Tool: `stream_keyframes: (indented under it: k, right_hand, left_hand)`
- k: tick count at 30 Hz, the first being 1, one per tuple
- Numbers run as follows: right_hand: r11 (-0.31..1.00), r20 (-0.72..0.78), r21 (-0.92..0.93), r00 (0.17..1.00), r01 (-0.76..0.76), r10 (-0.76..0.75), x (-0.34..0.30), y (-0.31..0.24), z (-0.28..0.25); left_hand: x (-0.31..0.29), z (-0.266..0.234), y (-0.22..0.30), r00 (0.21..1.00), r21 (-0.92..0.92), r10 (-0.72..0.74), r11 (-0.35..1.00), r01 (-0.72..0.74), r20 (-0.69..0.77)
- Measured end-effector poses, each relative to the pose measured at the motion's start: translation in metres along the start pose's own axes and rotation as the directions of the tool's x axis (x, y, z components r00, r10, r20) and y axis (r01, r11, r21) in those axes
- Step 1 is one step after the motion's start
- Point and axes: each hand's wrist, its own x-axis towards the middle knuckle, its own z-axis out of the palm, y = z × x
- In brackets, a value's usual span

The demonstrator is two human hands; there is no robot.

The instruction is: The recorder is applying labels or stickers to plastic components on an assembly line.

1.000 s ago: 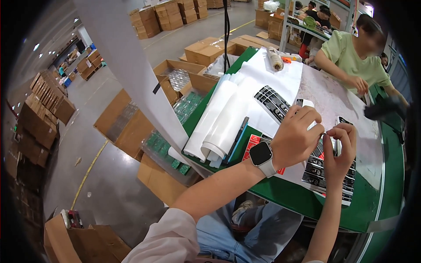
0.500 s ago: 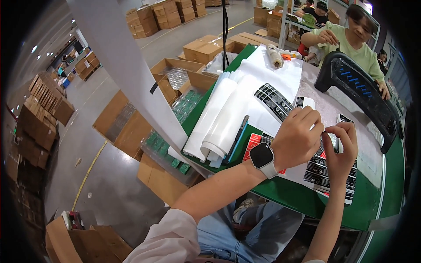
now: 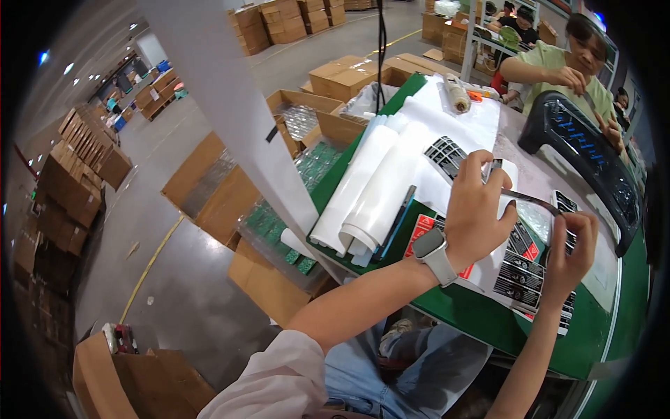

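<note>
Midway, I judge: my right hand [image 3: 575,246] pinches a thin dark flexible strip [image 3: 536,200] above the black-printed label sheets [image 3: 520,276], not laid down; left hand's [image 3: 480,218] grip unclear.

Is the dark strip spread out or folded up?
Spread out: the dark strip runs across the gap between the left hand and right hand, gently curved.

Small ceiling lamps [image 3: 68,68] glow upper left, pale glare sheens the grey floor [image 3: 199,269], fisheye corners curve into black
</note>
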Motion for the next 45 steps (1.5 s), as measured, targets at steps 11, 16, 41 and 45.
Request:
stream_keyframes:
  k: [11, 16, 41, 45]
  right_hand:
    - [0.985, 0.148, 0.08, 0.979, -0.151, 0.138, -0.01, 0.01, 0.012]
    - [0.957, 0.171, 0.206, 0.97, -0.207, 0.173, -0.014, 0.019, 0.008]
    - [-0.483, -0.546, -0.798, 0.773, -0.36, 0.324, -0.25, -0.037, -0.516]
    - [-0.912, -0.878, -0.258, 0.472, -0.319, 0.083, -0.38, -0.182, -0.624]
  left_hand:
    - [-0.005, 0.007, 0.0, 0.998, -0.096, -0.052, 0.994, 0.056, 0.047]
    - [-0.003, 0.016, -0.001, 0.999, -0.06, 0.013, 0.998, -0.016, -0.046]
    - [0.006, -0.004, 0.001, 0.976, -0.006, 0.095, 0.995, -0.096, 0.197]
    - [0.008, -0.001, -0.011, 0.972, -0.136, 0.076, 0.99, -0.047, 0.221]
